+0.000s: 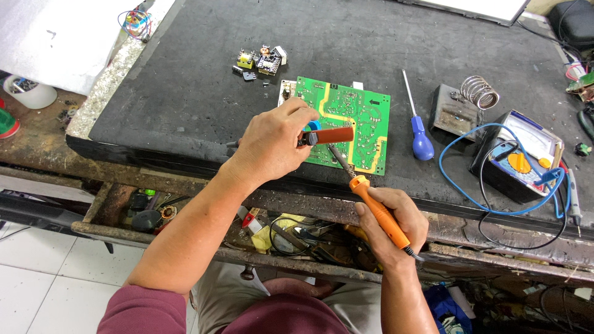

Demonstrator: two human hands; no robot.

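Green circuit board (346, 120) lies solder side up on the dark mat (185, 80), close to the mat's front edge and about midway along it, its long side slightly skewed to that edge. Right hand (390, 226) is wrapped around the orange handle of a soldering iron (371, 201), held like a pen, the metal tip angled up and left onto the board's lower middle area. Left hand (272, 145) is clenched around a red and blue desoldering pump (322, 135), held level across the board with its nose pointing right, just above where the iron tip lands. Both hands meet over the near half of the board; left hand covers its lower left corner. Judging by this, rework on one joint is under way: iron and pump are both at the spot, and whether the joint is cleared cannot be told from here. A cluster of small loose components (260, 60) sits behind the board toward the mat's far edge, apart from it, likely parts already taken off. Blue-handled screwdriver (417, 120) lies to the right of the board, untouched. Further right, a coil iron stand (467, 99) and a meter (523, 158) with a blue lead near the mat's right front corner.
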